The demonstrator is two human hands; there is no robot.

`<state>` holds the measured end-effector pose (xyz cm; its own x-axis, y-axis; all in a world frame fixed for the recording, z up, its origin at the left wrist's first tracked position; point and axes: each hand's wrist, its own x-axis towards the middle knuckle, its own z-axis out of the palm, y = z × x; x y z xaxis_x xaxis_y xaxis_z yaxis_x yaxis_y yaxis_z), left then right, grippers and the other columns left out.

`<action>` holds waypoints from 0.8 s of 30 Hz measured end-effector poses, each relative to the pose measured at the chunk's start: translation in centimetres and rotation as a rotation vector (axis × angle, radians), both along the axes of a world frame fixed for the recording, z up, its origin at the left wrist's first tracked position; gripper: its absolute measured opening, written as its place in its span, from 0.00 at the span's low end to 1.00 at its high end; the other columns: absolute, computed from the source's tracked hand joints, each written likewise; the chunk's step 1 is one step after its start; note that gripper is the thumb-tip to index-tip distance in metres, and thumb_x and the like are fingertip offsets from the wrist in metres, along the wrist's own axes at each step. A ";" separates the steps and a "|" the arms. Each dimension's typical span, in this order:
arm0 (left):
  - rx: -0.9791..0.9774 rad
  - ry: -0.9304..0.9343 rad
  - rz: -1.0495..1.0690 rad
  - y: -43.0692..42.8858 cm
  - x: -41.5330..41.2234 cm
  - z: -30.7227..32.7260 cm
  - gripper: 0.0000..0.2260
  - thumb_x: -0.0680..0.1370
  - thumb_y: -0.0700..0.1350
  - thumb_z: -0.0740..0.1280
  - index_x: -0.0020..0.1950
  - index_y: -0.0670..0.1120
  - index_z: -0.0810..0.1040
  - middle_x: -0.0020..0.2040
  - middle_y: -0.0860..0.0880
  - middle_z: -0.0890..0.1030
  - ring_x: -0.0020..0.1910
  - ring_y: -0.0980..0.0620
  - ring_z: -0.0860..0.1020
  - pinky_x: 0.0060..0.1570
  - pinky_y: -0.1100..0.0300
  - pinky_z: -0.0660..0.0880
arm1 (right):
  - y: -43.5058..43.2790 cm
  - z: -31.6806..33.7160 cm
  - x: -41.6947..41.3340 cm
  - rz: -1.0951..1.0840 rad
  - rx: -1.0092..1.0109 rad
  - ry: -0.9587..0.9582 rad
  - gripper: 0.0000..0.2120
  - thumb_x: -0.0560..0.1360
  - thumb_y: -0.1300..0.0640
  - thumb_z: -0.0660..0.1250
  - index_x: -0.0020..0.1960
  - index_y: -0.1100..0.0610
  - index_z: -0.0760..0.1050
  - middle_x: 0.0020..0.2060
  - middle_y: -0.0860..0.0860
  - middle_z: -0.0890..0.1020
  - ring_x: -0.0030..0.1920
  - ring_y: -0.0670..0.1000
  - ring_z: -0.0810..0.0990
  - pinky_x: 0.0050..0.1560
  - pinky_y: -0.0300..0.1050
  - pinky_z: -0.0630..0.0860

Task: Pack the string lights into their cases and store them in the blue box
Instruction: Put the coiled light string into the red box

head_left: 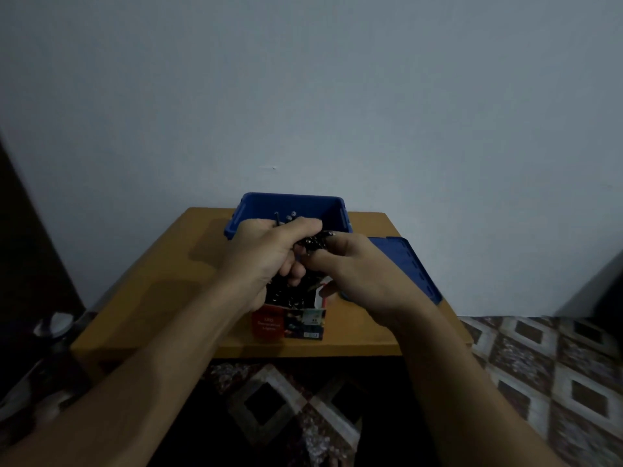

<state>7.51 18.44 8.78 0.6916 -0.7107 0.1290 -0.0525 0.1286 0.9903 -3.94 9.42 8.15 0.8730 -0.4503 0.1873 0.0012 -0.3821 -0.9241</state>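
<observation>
A small cardboard case printed with "LED" stands upright near the front edge of the wooden table, its top open. A dark bundle of string lights is held just above it, with part of the string filling the case mouth. My left hand grips the bundle from the left, fingers curled round it. My right hand pinches the bundle from the right, with lower fingers by the case's open flap. The blue box stands open behind both hands, against the wall.
The blue lid lies flat on the table's right side. A wall rises directly behind the table. Patterned floor tiles spread to the right and below. A dark object with a shiny round part sits at the left.
</observation>
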 end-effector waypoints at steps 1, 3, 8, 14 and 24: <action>-0.015 0.003 0.016 -0.2 0.2 -0.2 0.14 0.75 0.47 0.74 0.37 0.38 0.76 0.19 0.48 0.68 0.20 0.51 0.70 0.22 0.60 0.69 | -0.1 0.1 0.2 0.002 -0.022 0.002 0.09 0.82 0.59 0.63 0.49 0.63 0.80 0.40 0.57 0.84 0.40 0.53 0.78 0.39 0.46 0.73; -0.036 0.008 0.037 -0.5 0.6 -0.5 0.13 0.75 0.47 0.74 0.40 0.38 0.77 0.20 0.48 0.69 0.20 0.52 0.71 0.22 0.61 0.70 | -0.4 0.1 0.7 0.003 -0.050 0.005 0.09 0.81 0.61 0.63 0.48 0.64 0.80 0.40 0.57 0.84 0.39 0.53 0.77 0.39 0.46 0.74; -0.059 -0.024 0.033 -1.1 1.8 -1.2 0.12 0.75 0.47 0.74 0.44 0.40 0.77 0.21 0.49 0.69 0.21 0.52 0.71 0.23 0.60 0.70 | -1.4 -0.3 1.7 0.012 -0.086 -0.005 0.08 0.81 0.62 0.63 0.48 0.64 0.79 0.43 0.61 0.83 0.41 0.64 0.80 0.42 0.54 0.78; -0.091 -0.059 0.044 -2.0 2.8 -2.0 0.11 0.76 0.47 0.74 0.39 0.41 0.79 0.20 0.50 0.69 0.20 0.52 0.71 0.24 0.61 0.71 | -2.5 -1.0 2.9 0.010 -0.123 -0.004 0.07 0.80 0.63 0.63 0.48 0.64 0.78 0.44 0.62 0.83 0.45 0.68 0.81 0.45 0.63 0.79; -0.110 -0.044 -0.025 -3.4 4.2 -3.7 0.12 0.77 0.49 0.73 0.36 0.45 0.79 0.23 0.46 0.72 0.25 0.50 0.75 0.29 0.59 0.75 | -4.6 -2.1 3.6 0.011 -0.197 0.010 0.07 0.80 0.65 0.62 0.47 0.60 0.78 0.41 0.54 0.84 0.43 0.57 0.84 0.44 0.52 0.82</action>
